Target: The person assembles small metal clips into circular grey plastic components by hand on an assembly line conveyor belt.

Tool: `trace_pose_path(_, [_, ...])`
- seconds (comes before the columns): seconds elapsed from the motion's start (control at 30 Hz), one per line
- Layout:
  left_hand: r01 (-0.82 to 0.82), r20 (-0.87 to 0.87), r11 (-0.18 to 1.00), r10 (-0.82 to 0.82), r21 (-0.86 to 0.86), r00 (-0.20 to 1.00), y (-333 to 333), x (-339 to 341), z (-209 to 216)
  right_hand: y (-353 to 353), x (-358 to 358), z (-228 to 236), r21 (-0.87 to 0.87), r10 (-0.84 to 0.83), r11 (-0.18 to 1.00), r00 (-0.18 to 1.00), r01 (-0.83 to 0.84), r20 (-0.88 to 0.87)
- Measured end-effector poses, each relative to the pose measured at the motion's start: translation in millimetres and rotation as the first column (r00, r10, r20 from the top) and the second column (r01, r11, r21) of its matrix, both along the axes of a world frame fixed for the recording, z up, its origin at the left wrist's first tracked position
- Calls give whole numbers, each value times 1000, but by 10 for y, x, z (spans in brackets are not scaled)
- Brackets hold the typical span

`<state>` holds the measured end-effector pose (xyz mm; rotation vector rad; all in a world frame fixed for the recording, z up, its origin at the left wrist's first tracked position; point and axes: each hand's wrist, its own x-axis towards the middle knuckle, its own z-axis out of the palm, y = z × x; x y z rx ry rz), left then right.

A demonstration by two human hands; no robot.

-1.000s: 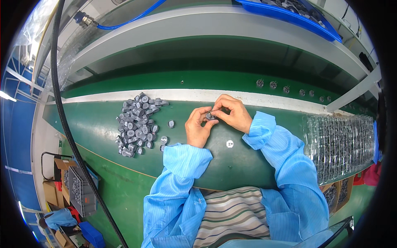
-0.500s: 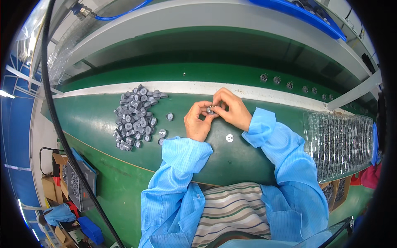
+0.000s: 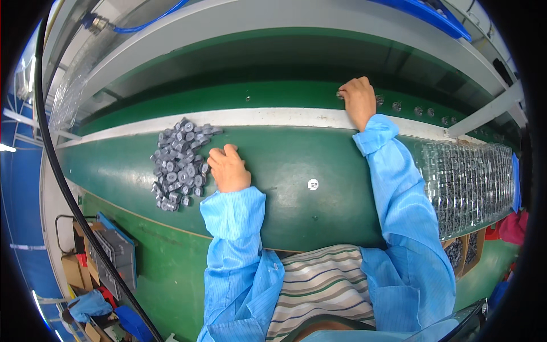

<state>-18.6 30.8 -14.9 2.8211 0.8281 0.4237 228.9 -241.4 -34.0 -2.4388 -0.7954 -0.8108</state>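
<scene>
My right hand (image 3: pixel 358 101) reaches over the far green strip, its fingertips pinching a small round metallic part (image 3: pixel 341 94) at or just above the strip's surface. My left hand (image 3: pixel 229 168) is palm down on the near green table, beside the right edge of a heap of small grey cylindrical parts (image 3: pixel 181 162). Its fingers are bent inward, and whatever lies under them is hidden. A small white disc with dark cut-outs (image 3: pixel 313 184) lies alone on the table between my forearms.
Several similar metallic parts (image 3: pixel 397 106) stand in a row along the far strip. A white rail (image 3: pixel 273 117) divides strip from table. Clear plastic trays (image 3: pixel 467 188) filled with parts are stacked at right. A grey shelf beam (image 3: pixel 239 40) spans above; a black cable (image 3: pixel 74 188) hangs left.
My hands have parted from their meeting over the table. The right carried the metallic part away to the far strip; the left moved left to the heap, covering the loose grey parts there.
</scene>
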Motion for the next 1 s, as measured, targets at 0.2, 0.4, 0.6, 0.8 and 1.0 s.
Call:
trace_pose_path(0.2, [175, 142, 982, -163, -77, 976, -133, 77, -13, 131, -315, 221, 68, 371, 927, 877, -369, -306])
trace_pose_path(0.4, [277, 213, 958, -257, -74, 943, -227, 153, 17, 445, -998, 391, 173, 543, 285, 10, -943, -840])
trace_pose_path(0.6, [493, 593, 772, -192, -401, 782, -346, 279, -28, 572, -1111, 307, 339, 683, 527, 151, -779, -715])
trace_pose_path(0.8, [569, 611, 634, -187, -524, 770, -489, 289, -29, 642, -1038, 240, 774, 787, 612, 221, -166, -575])
trace_pose_path(1.0, [596, 596, 613, -241, -519, 766, -540, 268, -41, 667, -1141, 333, 522, 729, 669, 603, -529, -324])
